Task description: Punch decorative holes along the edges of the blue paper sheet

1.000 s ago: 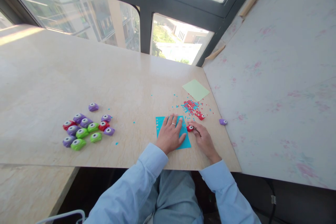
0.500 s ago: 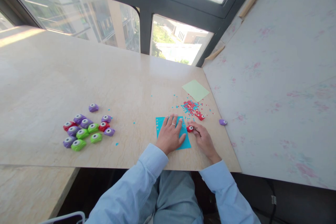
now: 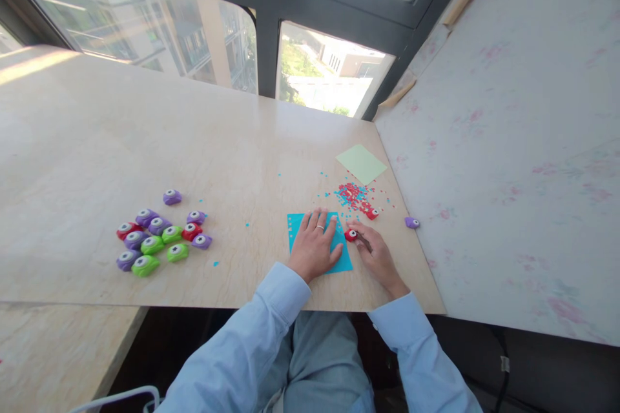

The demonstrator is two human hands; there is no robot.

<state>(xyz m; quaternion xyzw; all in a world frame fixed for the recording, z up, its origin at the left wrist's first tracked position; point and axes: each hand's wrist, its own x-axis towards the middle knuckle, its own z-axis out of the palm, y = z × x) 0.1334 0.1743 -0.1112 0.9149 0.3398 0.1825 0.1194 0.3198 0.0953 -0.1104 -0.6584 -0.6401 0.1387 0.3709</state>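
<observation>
Left hand [image 3: 314, 246] lies flat with fingers a little spread, pressing on a blue paper sheet [image 3: 344, 262] near the front edge of the pale table [image 3: 242, 142]; a ring shows on one finger and the palm hides the sheet's middle. Right hand [image 3: 378, 259] pinches a red punch [image 3: 351, 235] with an eye-like top at the sheet's right edge; whether paper sits in its slot, cannot tell. Small cut-outs show along the sheet's left edge, more near its upper right corner. Clutter just beyond the right hand: a heap of red and blue paper bits [image 3: 352, 195], with a second red punch [image 3: 372, 213] at its near right side, close to the fingers. Behind the heap, a pale green sheet [image 3: 361, 164], its near corner close to stray bits. To the right, a lone purple punch [image 3: 412, 222] sits at the table's side edge by the flowered wall [image 3: 508, 174], which bounds the space on that side. Well apart on the left, a group of purple, green and red punches [image 3: 157, 239], one purple one set slightly off at the back. A few blue scraps [image 3: 216, 264] lie nearby. Dark window frame [image 3: 268, 32] behind the table.
</observation>
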